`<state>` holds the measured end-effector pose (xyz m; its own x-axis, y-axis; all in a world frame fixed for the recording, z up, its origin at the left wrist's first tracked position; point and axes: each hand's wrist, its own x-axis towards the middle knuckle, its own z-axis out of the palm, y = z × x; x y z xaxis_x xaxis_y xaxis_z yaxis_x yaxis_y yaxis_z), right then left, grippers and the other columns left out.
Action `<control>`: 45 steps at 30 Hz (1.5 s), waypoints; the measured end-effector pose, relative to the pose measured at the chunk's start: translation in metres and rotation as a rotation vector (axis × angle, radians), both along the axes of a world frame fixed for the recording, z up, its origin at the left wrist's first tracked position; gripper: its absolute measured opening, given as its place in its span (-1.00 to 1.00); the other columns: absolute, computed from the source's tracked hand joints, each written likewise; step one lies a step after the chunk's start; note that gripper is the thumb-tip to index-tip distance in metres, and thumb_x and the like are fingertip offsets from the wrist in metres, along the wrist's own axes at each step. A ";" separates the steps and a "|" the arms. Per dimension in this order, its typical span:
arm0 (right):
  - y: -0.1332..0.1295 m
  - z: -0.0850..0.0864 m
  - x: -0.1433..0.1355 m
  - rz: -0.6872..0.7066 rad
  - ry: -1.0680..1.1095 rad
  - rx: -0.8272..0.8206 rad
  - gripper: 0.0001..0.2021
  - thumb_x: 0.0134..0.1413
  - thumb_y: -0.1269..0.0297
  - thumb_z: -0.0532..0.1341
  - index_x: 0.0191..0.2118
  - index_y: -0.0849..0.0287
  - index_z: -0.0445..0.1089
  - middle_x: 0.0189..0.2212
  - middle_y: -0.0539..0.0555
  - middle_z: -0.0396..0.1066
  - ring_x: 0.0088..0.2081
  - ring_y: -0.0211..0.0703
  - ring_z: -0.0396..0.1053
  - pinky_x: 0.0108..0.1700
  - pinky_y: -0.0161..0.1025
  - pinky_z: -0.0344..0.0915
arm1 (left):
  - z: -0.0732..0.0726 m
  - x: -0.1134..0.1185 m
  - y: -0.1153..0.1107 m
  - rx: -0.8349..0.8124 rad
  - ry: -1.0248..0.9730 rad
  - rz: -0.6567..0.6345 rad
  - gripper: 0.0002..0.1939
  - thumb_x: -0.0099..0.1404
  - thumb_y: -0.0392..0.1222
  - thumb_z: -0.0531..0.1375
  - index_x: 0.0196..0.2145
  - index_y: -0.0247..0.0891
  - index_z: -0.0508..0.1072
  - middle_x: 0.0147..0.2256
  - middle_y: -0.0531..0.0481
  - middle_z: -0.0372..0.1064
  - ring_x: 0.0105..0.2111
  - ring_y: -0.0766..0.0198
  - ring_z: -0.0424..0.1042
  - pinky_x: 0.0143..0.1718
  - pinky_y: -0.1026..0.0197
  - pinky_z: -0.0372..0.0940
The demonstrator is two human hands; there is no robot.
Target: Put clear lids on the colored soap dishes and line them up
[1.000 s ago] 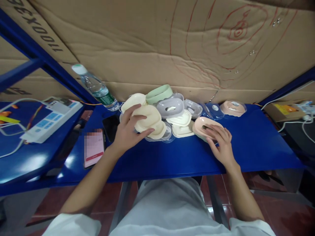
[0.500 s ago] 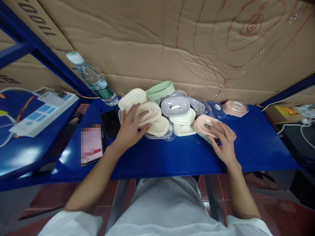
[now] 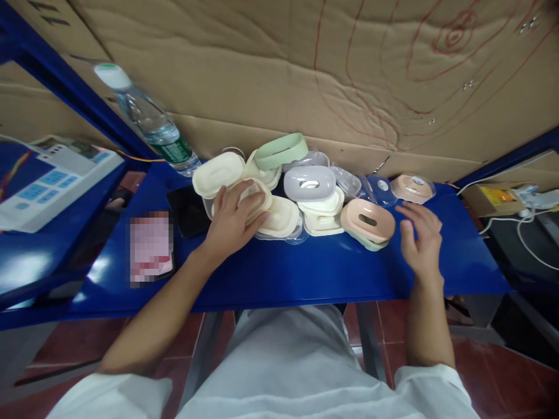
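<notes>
My left hand [image 3: 233, 221] is closed round a cream oval soap dish [image 3: 261, 201], thumb at its lower right side and fingers across its top. Other cream dish parts lie around it, among them one at the upper left [image 3: 218, 174] and one just right of the hand [image 3: 283, 216]. At the right, my right hand [image 3: 421, 238] is open and holds nothing, its fingers apart. Nearest to it is a pink slotted soap dish [image 3: 379, 216], which rests on a green part [image 3: 371, 244]. A grey slotted dish [image 3: 301, 189] and a green ring-like part [image 3: 282, 152] sit mid-pile.
A water bottle [image 3: 161, 131] leans at the back left. Near it lie a black flat object [image 3: 187, 212] and a phone [image 3: 151, 244]. Plastic-wrapped blue [image 3: 379, 189] and pink dishes [image 3: 414, 187] lie back right. A power strip [image 3: 56, 186] is far left; cardboard [image 3: 262, 70] stands behind.
My right hand has let go of the pink dish and moved right, away from it. My left hand has shifted slightly left with the cream dish. The camera view has moved a little.
</notes>
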<state>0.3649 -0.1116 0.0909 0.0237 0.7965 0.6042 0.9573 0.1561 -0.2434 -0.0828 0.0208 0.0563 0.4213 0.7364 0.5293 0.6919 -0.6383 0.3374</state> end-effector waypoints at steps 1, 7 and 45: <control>0.010 0.004 0.013 -0.028 0.005 -0.041 -0.64 0.54 0.18 0.06 0.22 0.07 0.50 0.26 0.22 0.51 0.35 0.11 0.38 0.42 0.11 0.16 | 0.000 0.000 0.000 0.007 -0.004 0.004 -0.60 0.55 0.07 0.19 0.21 -0.12 0.48 0.38 -0.30 0.33 0.42 -0.15 0.30 0.49 -0.35 0.01; 0.075 -0.020 0.096 -0.350 0.010 -0.352 -0.47 0.43 0.21 0.21 0.41 0.27 0.31 0.47 0.51 0.20 0.47 0.24 0.13 0.35 0.25 0.05 | -0.002 -0.003 0.008 0.023 -0.025 0.035 -0.69 0.54 0.03 0.20 0.12 -0.09 0.56 0.25 -0.21 0.48 0.28 -0.10 0.44 0.42 -0.25 0.14; 0.057 -0.066 0.154 -0.498 0.047 -0.292 -0.21 0.07 -0.15 0.49 0.32 0.14 0.37 0.26 0.50 0.36 0.25 0.32 0.30 0.21 0.22 0.21 | -0.004 0.004 0.000 -0.017 -0.017 0.133 -0.50 0.55 0.19 0.12 0.22 -0.16 0.49 0.22 -0.29 0.45 0.25 -0.18 0.40 0.31 -0.22 0.16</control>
